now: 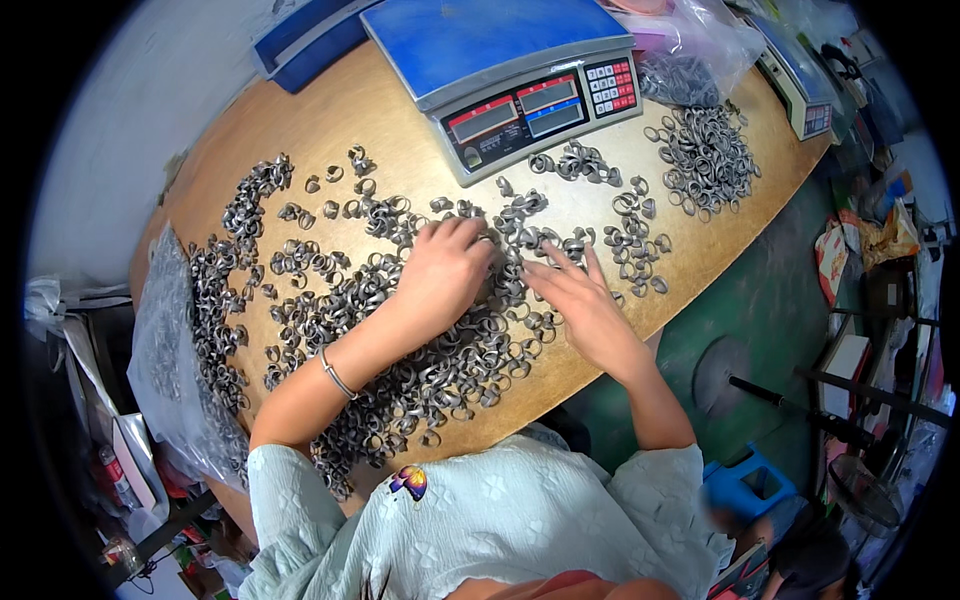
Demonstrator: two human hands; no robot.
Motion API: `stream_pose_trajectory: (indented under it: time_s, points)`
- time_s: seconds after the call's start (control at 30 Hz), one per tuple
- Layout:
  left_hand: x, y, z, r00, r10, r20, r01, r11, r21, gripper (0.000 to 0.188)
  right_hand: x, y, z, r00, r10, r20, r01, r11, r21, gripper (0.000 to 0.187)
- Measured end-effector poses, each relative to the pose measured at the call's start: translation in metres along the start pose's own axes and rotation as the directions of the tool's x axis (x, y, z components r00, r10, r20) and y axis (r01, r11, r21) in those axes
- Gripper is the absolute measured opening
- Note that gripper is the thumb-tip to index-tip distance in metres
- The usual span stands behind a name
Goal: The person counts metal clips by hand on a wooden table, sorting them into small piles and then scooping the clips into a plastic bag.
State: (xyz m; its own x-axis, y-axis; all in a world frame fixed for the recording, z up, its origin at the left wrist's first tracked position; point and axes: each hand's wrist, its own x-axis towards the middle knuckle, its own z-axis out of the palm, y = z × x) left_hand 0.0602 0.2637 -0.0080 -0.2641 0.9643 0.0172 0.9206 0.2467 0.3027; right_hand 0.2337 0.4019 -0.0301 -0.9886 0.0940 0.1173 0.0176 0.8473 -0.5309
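Fingers of the left hand (447, 268) curl down over small grey metal rings (515, 238), fingertips hidden, so whether they pinch one I cannot tell. The right hand (588, 306) has its fingers spread, tips at the rings just between the two hands, with nothing visibly held. Round bands at mixed angles, the rings share no long axis; their dense heap runs toward the lower left, beneath the left forearm, putting the left hand nearer the bulk. Beyond the hands stands a grey scale with a blue platform (490, 45), its far edge cut off; to its right lies another ring pile (708, 165). The forearm covers part of the heap, and single rings blur together.
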Motion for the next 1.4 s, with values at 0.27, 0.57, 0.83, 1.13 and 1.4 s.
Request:
stream_pose_trajectory:
  time_s: [0.27,0.57,0.83,1.13,1.4]
  points:
    - [0.031,0.018,0.028,0.968,0.251,-0.018,-0.250,0.966,0.071,0.059,-0.025,0.026,-0.031,0.776,0.410,-0.478,-0.460,0.888,0.016,0.046]
    - [0.011,0.012,0.025,0.996,0.086,-0.015,-0.082,0.982,0.170,0.055,-0.030,-0.002,0.011,0.970,0.120,-0.212,-0.147,0.983,-0.114,0.044]
    - [0.012,0.041,0.032,0.920,0.378,0.100,-0.385,0.921,0.058,0.059,-0.016,0.058,-0.030,0.844,0.143,-0.518,-0.216,0.973,-0.084,0.045]
    - [-0.004,0.032,0.023,0.999,0.040,0.015,-0.042,0.993,0.111,0.064,0.004,0.106,-0.042,0.843,0.183,-0.506,-0.262,0.961,-0.089,0.048]
    - [-0.046,0.051,0.023,0.925,0.338,0.177,-0.322,0.940,-0.113,0.055,-0.001,0.041,-0.022,0.995,-0.067,-0.070,0.049,0.972,-0.229,0.040]
